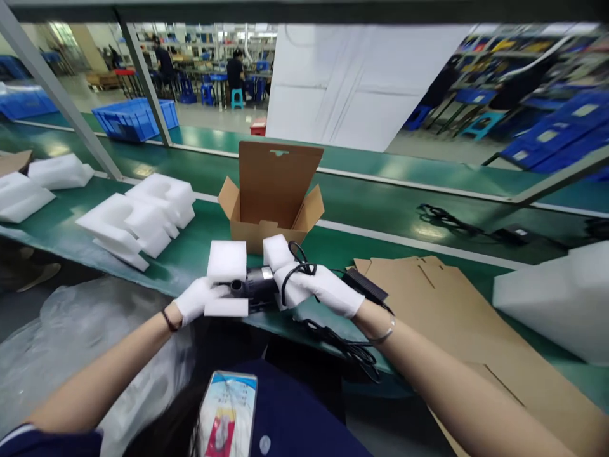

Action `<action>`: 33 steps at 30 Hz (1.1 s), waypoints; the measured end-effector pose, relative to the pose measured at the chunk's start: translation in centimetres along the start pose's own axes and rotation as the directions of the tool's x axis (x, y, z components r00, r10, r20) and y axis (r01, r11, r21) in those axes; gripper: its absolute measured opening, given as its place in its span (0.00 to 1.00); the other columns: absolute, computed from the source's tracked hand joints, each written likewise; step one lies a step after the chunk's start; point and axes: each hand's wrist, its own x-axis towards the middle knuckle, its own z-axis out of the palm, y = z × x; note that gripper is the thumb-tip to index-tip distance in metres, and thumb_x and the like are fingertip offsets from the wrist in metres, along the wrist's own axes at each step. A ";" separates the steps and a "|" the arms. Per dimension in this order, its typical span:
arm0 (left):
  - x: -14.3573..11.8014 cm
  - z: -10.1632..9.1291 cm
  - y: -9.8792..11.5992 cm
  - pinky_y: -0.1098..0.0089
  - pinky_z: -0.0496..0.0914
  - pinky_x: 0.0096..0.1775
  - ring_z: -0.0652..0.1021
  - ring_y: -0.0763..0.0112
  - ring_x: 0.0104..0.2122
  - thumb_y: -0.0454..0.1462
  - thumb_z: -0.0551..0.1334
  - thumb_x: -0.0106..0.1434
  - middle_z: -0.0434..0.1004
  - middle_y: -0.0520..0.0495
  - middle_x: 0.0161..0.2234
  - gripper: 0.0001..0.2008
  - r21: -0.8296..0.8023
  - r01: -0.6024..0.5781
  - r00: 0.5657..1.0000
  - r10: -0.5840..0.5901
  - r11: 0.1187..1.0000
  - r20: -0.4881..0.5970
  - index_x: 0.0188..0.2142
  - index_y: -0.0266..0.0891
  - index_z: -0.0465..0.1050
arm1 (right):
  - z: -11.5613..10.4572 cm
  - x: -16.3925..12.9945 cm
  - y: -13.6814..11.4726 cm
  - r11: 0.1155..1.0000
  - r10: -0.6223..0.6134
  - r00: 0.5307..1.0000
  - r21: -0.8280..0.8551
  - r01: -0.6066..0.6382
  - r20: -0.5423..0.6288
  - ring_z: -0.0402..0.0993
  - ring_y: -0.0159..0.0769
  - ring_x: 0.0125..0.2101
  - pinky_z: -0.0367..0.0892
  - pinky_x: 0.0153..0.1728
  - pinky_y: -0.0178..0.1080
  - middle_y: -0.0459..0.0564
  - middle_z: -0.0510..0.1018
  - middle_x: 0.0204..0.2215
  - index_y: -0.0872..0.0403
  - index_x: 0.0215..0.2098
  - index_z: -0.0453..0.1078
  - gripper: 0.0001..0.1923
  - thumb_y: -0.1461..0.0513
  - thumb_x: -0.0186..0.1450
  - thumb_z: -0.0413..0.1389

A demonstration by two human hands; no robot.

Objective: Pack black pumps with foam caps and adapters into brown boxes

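Observation:
A black cylindrical device (261,285), perhaps a small pump, lies sideways at the bench's near edge between white foam pieces. My left hand (196,299), in a white glove, grips the left foam piece (227,261), its fingertips by the device's round port. My gloved right hand (330,290) is closed on the right foam piece (278,252), and its fingertips are partly hidden. A looped black cable (285,285) passes over that hand. Just behind stands an open cardboard box (250,235), its lid and side flaps up. A black power adapter (365,285) sits beside my right wrist.
Bundled cable (349,348) hangs over the near edge. Flattened cardboard (428,311) lies at right, near a large foam block (552,292). More foam pieces (143,212) stand at left. Metal posts (143,76) rise behind, with a blue crate (133,119) beyond. Co-workers sit far off.

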 end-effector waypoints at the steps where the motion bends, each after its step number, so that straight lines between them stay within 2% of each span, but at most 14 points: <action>1: -0.9 -0.2 0.7 0.53 0.74 0.58 0.80 0.45 0.55 0.56 0.66 0.59 0.84 0.44 0.51 0.25 0.068 -0.022 0.999 0.023 0.997 -0.023 0.46 0.42 0.83 | -0.3 -0.8 -0.6 0.999 -0.033 0.999 0.000 0.033 -0.011 0.74 0.43 0.38 0.72 0.44 0.46 0.50 0.81 0.35 0.53 0.32 0.72 0.15 0.50 0.59 0.59; 4: -2.5 -1.7 4.4 0.54 0.77 0.54 0.82 0.46 0.52 0.58 0.61 0.63 0.85 0.44 0.50 0.26 0.248 -0.173 0.967 0.212 0.953 -0.140 0.47 0.44 0.83 | -2.0 -2.7 -3.3 0.986 -0.167 0.982 0.008 0.168 -0.085 0.77 0.46 0.43 0.74 0.48 0.48 0.52 0.82 0.41 0.52 0.35 0.73 0.15 0.50 0.60 0.61; 6: -2.0 -3.4 8.1 0.54 0.76 0.54 0.82 0.47 0.50 0.57 0.60 0.64 0.85 0.42 0.48 0.25 0.394 -0.309 0.888 0.411 0.866 -0.207 0.47 0.43 0.82 | -3.4 -2.9 -5.2 0.961 -0.270 0.948 0.021 0.277 -0.169 0.78 0.49 0.46 0.75 0.48 0.49 0.53 0.83 0.43 0.51 0.38 0.74 0.17 0.49 0.58 0.64; 9: 2.0 -6.1 13.4 0.54 0.74 0.55 0.82 0.48 0.49 0.51 0.59 0.64 0.84 0.39 0.47 0.23 0.555 -0.409 0.760 0.607 0.724 -0.231 0.46 0.38 0.81 | -5.2 -0.6 -6.9 0.899 -0.408 0.871 0.044 0.435 -0.276 0.77 0.54 0.52 0.75 0.51 0.52 0.54 0.83 0.48 0.50 0.44 0.75 0.25 0.44 0.57 0.65; 11: 5.9 -7.3 15.6 0.56 0.74 0.55 0.81 0.48 0.50 0.49 0.61 0.61 0.84 0.38 0.47 0.22 0.559 -0.431 0.732 0.637 0.708 -0.242 0.45 0.36 0.81 | -6.1 1.9 -6.7 0.863 -0.458 0.826 0.060 0.502 -0.328 0.76 0.54 0.54 0.73 0.54 0.52 0.54 0.82 0.51 0.51 0.48 0.75 0.29 0.41 0.57 0.65; 13: 9.8 -7.6 16.4 0.58 0.73 0.56 0.80 0.47 0.51 0.47 0.65 0.58 0.85 0.39 0.44 0.19 0.488 -0.438 0.757 0.602 0.755 -0.252 0.42 0.36 0.82 | -6.9 4.5 -6.0 0.853 -0.455 0.804 0.071 0.517 -0.384 0.77 0.52 0.54 0.72 0.56 0.51 0.56 0.82 0.51 0.53 0.47 0.75 0.30 0.41 0.57 0.64; 15: 13.2 -7.1 16.0 0.59 0.72 0.57 0.79 0.45 0.54 0.46 0.68 0.55 0.85 0.40 0.44 0.18 0.313 -0.452 0.801 0.534 0.836 -0.270 0.40 0.35 0.82 | -7.8 6.4 -5.3 0.857 -0.428 0.786 0.075 0.510 -0.447 0.77 0.49 0.53 0.72 0.57 0.48 0.57 0.82 0.50 0.54 0.45 0.75 0.29 0.41 0.57 0.64; 19: 17.2 -5.3 13.9 0.55 0.71 0.59 0.78 0.45 0.56 0.52 0.72 0.51 0.84 0.35 0.49 0.27 0.083 -0.485 0.833 0.489 0.871 -0.260 0.43 0.34 0.81 | -9.4 7.8 -5.7 0.875 -0.391 0.770 0.056 0.481 -0.504 0.76 0.46 0.53 0.71 0.56 0.47 0.57 0.81 0.52 0.56 0.45 0.74 0.25 0.46 0.58 0.63; 23: 18.2 -4.7 12.9 0.52 0.74 0.55 0.81 0.44 0.50 0.62 0.72 0.45 0.84 0.34 0.48 0.41 -0.029 -0.473 0.865 0.459 0.880 -0.203 0.47 0.32 0.80 | -10.5 7.3 -8.0 0.967 -0.224 0.861 0.005 0.254 -0.456 0.79 0.46 0.48 0.75 0.49 0.46 0.57 0.82 0.51 0.56 0.50 0.74 0.23 0.50 0.64 0.59; 25: 18.3 -4.9 12.8 0.53 0.75 0.52 0.82 0.45 0.48 0.65 0.72 0.41 0.84 0.35 0.45 0.43 -0.075 -0.457 0.881 0.439 0.886 -0.178 0.45 0.33 0.80 | -11.0 6.7 -9.3 0.974 -0.190 0.897 -0.191 0.121 -0.400 0.79 0.48 0.47 0.75 0.48 0.47 0.56 0.82 0.51 0.54 0.52 0.75 0.23 0.48 0.67 0.59; 27: 18.3 -5.2 12.7 0.54 0.76 0.51 0.82 0.47 0.46 0.65 0.73 0.40 0.85 0.37 0.43 0.42 -0.096 -0.442 0.891 0.425 0.892 -0.159 0.43 0.34 0.81 | -11.5 6.1 -10.3 0.895 -0.223 0.907 -0.444 0.046 -0.357 0.78 0.50 0.48 0.73 0.51 0.49 0.55 0.83 0.49 0.51 0.50 0.78 0.22 0.47 0.68 0.59; 29: 18.4 -5.4 12.6 0.54 0.75 0.51 0.82 0.48 0.46 0.65 0.73 0.41 0.85 0.39 0.42 0.41 -0.096 -0.435 0.896 0.419 0.895 -0.149 0.42 0.34 0.82 | -11.8 5.6 -10.8 0.813 -0.269 0.908 -0.581 0.035 -0.322 0.78 0.50 0.49 0.72 0.52 0.47 0.54 0.83 0.49 0.50 0.48 0.79 0.19 0.46 0.69 0.59; 31: 18.8 -5.5 12.5 0.55 0.75 0.52 0.81 0.49 0.47 0.64 0.73 0.42 0.84 0.40 0.43 0.39 -0.082 -0.432 0.896 0.417 0.898 -0.154 0.42 0.35 0.82 | -11.9 5.4 -10.8 0.838 -0.248 0.916 -0.545 0.038 -0.316 0.80 0.46 0.41 0.75 0.43 0.43 0.53 0.84 0.46 0.50 0.48 0.78 0.19 0.47 0.70 0.57; 33: 19.4 -5.3 12.5 0.55 0.75 0.52 0.81 0.49 0.47 0.61 0.74 0.43 0.84 0.40 0.42 0.36 -0.056 -0.428 0.896 0.414 0.902 -0.161 0.40 0.35 0.82 | -11.6 5.4 -10.6 0.912 -0.154 0.933 -0.411 0.007 -0.325 0.78 0.39 0.28 0.73 0.29 0.38 0.52 0.84 0.38 0.52 0.49 0.75 0.18 0.48 0.72 0.56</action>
